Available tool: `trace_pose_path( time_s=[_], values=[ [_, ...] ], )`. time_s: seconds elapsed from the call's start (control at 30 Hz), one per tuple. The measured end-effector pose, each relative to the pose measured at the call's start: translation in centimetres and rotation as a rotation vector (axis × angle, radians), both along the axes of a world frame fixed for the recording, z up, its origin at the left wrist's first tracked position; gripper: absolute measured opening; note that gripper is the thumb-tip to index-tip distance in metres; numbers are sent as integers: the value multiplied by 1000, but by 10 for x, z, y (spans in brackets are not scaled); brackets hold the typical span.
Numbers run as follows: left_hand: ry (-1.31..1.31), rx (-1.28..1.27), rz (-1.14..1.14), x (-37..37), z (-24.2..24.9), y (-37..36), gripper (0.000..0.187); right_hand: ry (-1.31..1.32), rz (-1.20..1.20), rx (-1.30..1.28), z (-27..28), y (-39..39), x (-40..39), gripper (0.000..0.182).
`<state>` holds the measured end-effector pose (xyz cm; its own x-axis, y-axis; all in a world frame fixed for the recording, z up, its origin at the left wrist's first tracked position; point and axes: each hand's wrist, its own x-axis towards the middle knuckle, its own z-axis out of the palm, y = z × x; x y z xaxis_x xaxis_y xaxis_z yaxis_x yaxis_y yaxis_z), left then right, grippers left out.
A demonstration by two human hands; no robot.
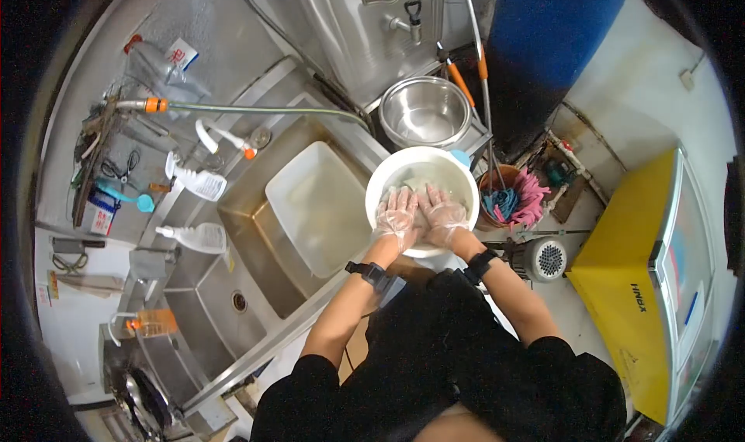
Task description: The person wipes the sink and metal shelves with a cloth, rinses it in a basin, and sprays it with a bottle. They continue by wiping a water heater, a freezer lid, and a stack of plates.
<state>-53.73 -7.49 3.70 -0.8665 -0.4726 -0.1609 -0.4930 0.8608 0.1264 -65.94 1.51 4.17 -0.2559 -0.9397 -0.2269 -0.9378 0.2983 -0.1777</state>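
A round white basin [375,176] holds cloudy, pale liquid. Both of my hands are inside it, side by side, in clear thin plastic gloves. My left hand [398,211] lies palm down with its fingers stretched toward the far side. Beside it, my right hand [441,212] is also flat, fingers extended. Whatever lies under the palms is hidden. Just beyond the basin sits a steel pot [425,110], and a bit of light blue [461,158] shows at the basin's far right rim.
On my left, a steel sink [252,232] contains a white tub [295,166] of water. Spray bottles [198,182] and a hose [256,110] line its far edge. To the right are a bucket with a pink mop [529,197], a motor [545,260] and a yellow freezer [625,287].
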Motion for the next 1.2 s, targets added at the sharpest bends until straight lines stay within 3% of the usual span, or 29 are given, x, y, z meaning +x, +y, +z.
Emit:
trace_pose_path(
  time_s=[0.1, 0.13, 0.27, 0.33, 0.37, 0.43, 0.47, 0.53, 0.57, 0.63, 0.67, 0.73, 0.87, 0.93, 0.97, 1.0, 1.07, 1.17, 1.2],
  values=[
    [-138, 57, -3, -11, -13, -8, 83, -36, -27, 78, 13, -3, -4, 80],
    [-235, 27, -25, -14, -18, -10, 83, -6, -27, 38, 10, -2, -5, 71],
    [-290, 73, -30, -17, -33, -17, 82, 9, -25, -56, -49, -6, -17, 73],
    [-200, 21, 6, -17, -55, -23, 74, 113, 24, -219, -56, -7, -18, 59],
    [-200, 15, 2, -18, -41, -21, 74, 114, 20, -225, -36, -7, -19, 59],
    [-287, 119, 30, -22, -14, -17, 75, -43, 121, -28, 3, -8, -28, 42],
    [-282, 113, 30, -22, -10, -17, 75, -38, 121, -33, -3, -9, -31, 42],
    [-112, 136, 22, -19, -2, -18, 81, -467, -207, -150, -17, -13, -41, 27],
    [-107, 126, 21, -20, 12, -18, 81, -464, -205, -160, -10, -16, -45, 27],
    [-102, 405, 82, -21, 35, -17, 86, -168, -6, 85, 7, -21, -56, 24],
    [-102, 400, 79, -18, 27, -20, 86, -167, -9, 80, 26, -17, -52, 24],
    [262, 523, 46, -12, 15, -20, 87, -126, -43, -203, 59, -10, -47, 23],
    [386, 682, 236, -11, 20, -17, 89, -131, 37, -263, 81, -8, -51, 26],
    [544, 670, 383, -9, 20, -24, 74, -416, -148, -523, 103, -4, -49, 30],
    [581, 547, 361, -6, 51, -15, 52, -379, -183, -561, 96, -5, -49, 34],
    [584, 545, 362, -5, 50, -21, 52, -379, -180, -564, 90, -6, -51, 34],
    [422, 571, 342, -3, 40, -37, 32, -411, -275, -662, 82, -7, -53, 31],
    [494, 550, 271, 4, 21, -49, 34, -328, -338, -563, 65, -8, -56, 24],
    [496, 548, 274, 5, 14, -51, 34, -342, -316, -646, 58, -8, -54, 20]
  ],
)
